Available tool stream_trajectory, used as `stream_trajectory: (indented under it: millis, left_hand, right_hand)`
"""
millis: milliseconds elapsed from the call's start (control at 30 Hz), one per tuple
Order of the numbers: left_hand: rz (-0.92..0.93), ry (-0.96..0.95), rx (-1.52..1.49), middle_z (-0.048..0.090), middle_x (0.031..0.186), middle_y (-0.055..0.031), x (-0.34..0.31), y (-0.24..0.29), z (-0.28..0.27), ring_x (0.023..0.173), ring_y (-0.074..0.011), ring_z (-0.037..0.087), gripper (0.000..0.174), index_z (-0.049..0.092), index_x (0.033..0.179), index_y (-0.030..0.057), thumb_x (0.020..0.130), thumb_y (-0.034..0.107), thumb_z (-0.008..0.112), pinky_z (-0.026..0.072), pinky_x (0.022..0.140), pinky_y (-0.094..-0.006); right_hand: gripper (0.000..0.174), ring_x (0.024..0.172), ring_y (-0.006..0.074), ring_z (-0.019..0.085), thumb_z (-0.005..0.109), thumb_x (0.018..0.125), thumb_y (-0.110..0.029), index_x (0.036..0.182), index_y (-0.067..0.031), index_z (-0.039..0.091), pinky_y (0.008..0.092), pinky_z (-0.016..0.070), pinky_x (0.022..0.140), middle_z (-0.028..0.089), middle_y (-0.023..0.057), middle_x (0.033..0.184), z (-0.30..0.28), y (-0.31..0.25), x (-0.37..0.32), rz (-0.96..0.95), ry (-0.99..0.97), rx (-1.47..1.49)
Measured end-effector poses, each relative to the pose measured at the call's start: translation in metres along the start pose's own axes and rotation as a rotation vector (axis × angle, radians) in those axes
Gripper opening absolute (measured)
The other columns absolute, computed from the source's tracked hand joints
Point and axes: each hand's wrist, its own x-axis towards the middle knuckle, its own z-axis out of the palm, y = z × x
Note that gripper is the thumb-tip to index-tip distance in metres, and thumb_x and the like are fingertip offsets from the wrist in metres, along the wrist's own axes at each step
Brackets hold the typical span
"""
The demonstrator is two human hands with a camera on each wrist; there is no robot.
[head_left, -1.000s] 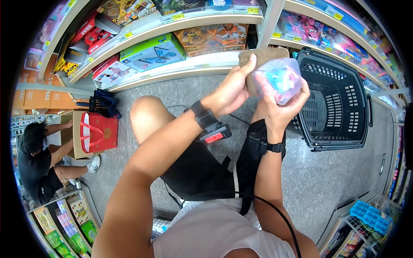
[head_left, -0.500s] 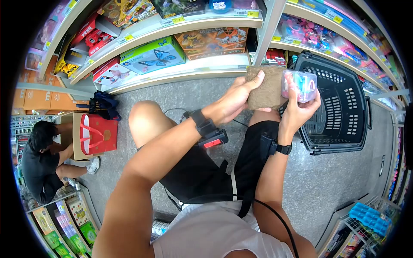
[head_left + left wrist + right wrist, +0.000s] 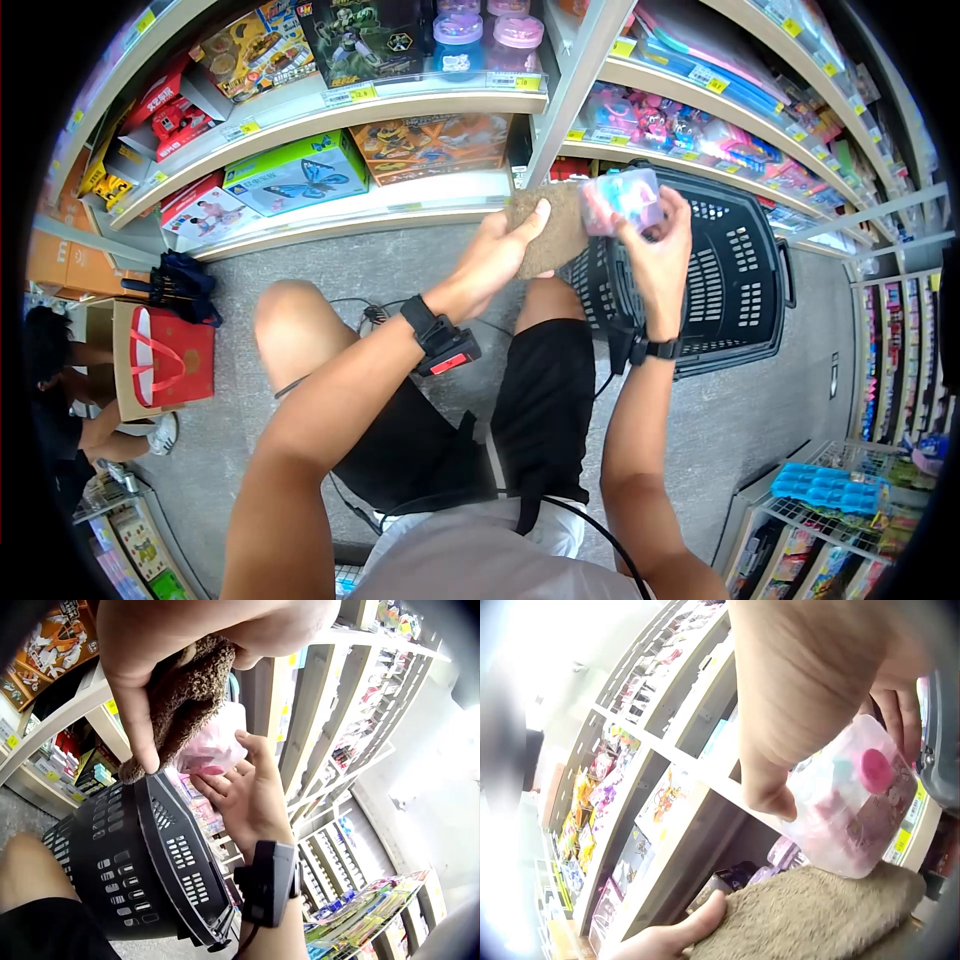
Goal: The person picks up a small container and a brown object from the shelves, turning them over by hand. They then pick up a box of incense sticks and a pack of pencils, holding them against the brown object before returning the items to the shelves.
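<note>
A brown fuzzy cloth (image 3: pixel 556 232) is pinched by my left hand (image 3: pixel 494 256), thumb on top of it; the left wrist view shows the cloth (image 3: pixel 191 705) folded in the fingers. My right hand (image 3: pixel 660 255) grips a translucent plastic container (image 3: pixel 622 200) with pink and blue contents, right beside the cloth. In the right wrist view the container (image 3: pixel 855 802) has a round pink spot on its side, and its lower edge meets or overlaps the cloth (image 3: pixel 810 911); whether they touch is unclear.
A black basket (image 3: pixel 735 290) stands on the floor at the right, partly beneath my right hand. Shelves of boxed toys (image 3: pixel 300 180) run across the front. At the left are a red bag (image 3: pixel 172 355) in a carton and a crouching person (image 3: pixel 60 400).
The container has come away from over the cloth to its right side. The head view has shifted, so hands, basket and shelves appear further left.
</note>
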Motion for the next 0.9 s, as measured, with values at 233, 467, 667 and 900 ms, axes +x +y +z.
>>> stream_trajectory:
  millis: [233, 467, 667, 900]
  left_hand:
    - [0.032, -0.032, 0.125, 0.068, 0.117, -0.0100, -0.014, 0.008, 0.011, 0.109, -0.0162, 0.063, 0.053, 0.057, 0.132, -0.0007, 0.104, 0.045, 0.050, 0.0544, 0.087, -0.0316]
    - [0.154, -0.038, 0.138, 0.067, 0.122, -0.0119, -0.027, 0.012, 0.016, 0.112, -0.0158, 0.060, 0.056, 0.059, 0.130, -0.0045, 0.104, 0.044, 0.052, 0.0454, 0.098, -0.0318]
    - [0.189, -0.013, 0.157, 0.068, 0.119, -0.0137, -0.035, 0.015, 0.012, 0.110, -0.0170, 0.061, 0.053, 0.060, 0.129, -0.0051, 0.103, 0.041, 0.054, 0.0464, 0.097, -0.0325]
    - [0.205, 0.033, 0.292, 0.069, 0.119, -0.0120, -0.037, -0.002, 0.002, 0.107, -0.0177, 0.063, 0.049, 0.059, 0.132, -0.0017, 0.104, 0.038, 0.053, 0.0465, 0.097, -0.0333]
  right_hand:
    - [0.090, 0.102, 0.0249, 0.064, 0.084, 0.071, -0.045, 0.129, 0.0165, 0.053, 0.0327, 0.0482, 0.093, 0.067, 0.0223, 0.115, 0.005, 0.050, 0.139, 0.070, 0.173, -0.281]
    - [0.089, 0.116, 0.0357, 0.063, 0.084, 0.067, -0.046, 0.127, 0.0139, 0.055, 0.0387, 0.0473, 0.099, 0.064, 0.0289, 0.122, 0.043, 0.033, 0.201, 0.115, 0.051, -0.439]
    - [0.080, 0.114, 0.0424, 0.063, 0.087, 0.064, -0.041, 0.121, 0.0073, 0.059, 0.0441, 0.0478, 0.099, 0.065, 0.0293, 0.121, 0.074, 0.092, 0.240, -0.141, 0.304, -0.412]
    - [0.089, 0.101, 0.0453, 0.067, 0.086, 0.066, -0.053, 0.116, 0.0155, 0.059, 0.0462, 0.0514, 0.090, 0.067, 0.0353, 0.104, 0.079, 0.139, 0.266, -0.205, 0.331, -0.562]
